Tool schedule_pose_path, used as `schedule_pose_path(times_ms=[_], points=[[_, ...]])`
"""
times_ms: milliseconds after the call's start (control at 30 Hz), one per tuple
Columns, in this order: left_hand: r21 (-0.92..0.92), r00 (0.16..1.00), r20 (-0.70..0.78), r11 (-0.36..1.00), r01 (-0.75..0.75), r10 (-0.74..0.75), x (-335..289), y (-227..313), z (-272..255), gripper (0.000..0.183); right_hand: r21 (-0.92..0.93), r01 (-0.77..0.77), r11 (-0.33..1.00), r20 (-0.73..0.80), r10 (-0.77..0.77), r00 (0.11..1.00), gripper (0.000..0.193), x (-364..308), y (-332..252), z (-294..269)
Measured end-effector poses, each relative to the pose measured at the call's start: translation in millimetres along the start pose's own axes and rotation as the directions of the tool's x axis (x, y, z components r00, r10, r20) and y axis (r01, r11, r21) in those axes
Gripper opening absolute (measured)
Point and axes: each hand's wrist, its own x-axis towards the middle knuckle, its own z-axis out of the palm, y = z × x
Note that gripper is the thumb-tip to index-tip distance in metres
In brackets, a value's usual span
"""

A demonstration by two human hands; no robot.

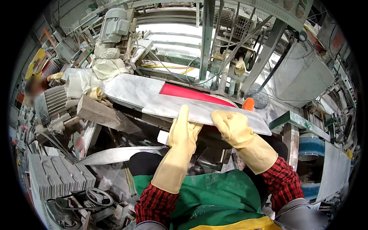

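Together, the gloved left hand [184, 134] and right hand [234, 126] grip the near edge of the marble slab [207, 112]; red surface [188, 93] borders its far edge, an electric motor [114, 27] beyond.

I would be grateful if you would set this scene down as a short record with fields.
Left hand: yellow glove, thumb on top of the slab, at its near edge
Right hand: yellow glove, on the same edge, farther right
Slab: pale, grey-veined, long and flat
Beyond the slab: bright red patch; second pale piece toward the left
Right of the red: orange object, kind unclear
Lower left: stack of grey strips
Clothing: green apron, red-and-black checked sleeves
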Motion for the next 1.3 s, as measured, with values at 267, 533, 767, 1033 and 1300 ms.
schedule_pose_path(times_ms=[267, 533, 767, 1033, 1300], points=[[-0.016, 0.977, -0.213, 1.000, -0.004, 0.000, 27.2, -8.2, -50.0, 0.019, 0.253, -0.105, 0.962, 0.108, 0.080, 0.991, 0.050, -8.7, -1.8, -23.2], [-0.009, 0.961, -0.276, 1.000, 0.006, -0.008, 49.8, -1.4, -65.9, 0.017, 0.620, -0.757, 0.206, 0.219, 0.881, 0.419, 0.077, -137.1, 82.2, 28.4], [-0.010, 0.930, -0.359, 0.997, 0.072, -0.071, 58.7, 5.7, -56.4, 0.029, 0.889, -0.300, -0.347, 0.439, 0.832, 0.339, 0.065, -137.1, 85.1, 42.8], [0.077, 0.981, -0.025, 0.978, 0.194, -0.193, 75.7, 3.2, -81.7, 0.027, 0.916, -0.397, -0.064, 0.217, 0.909, 0.355, 0.055, -142.2, 131.6, 62.5], [0.691, 0.893, -0.170, 0.596, 0.409, -0.417, 75.4, 63.1, -60.9, 0.064, 0.928, -0.369, -0.054, 0.190, 0.921, 0.341, 0.052, -131.1, 130.8, 73.0]])
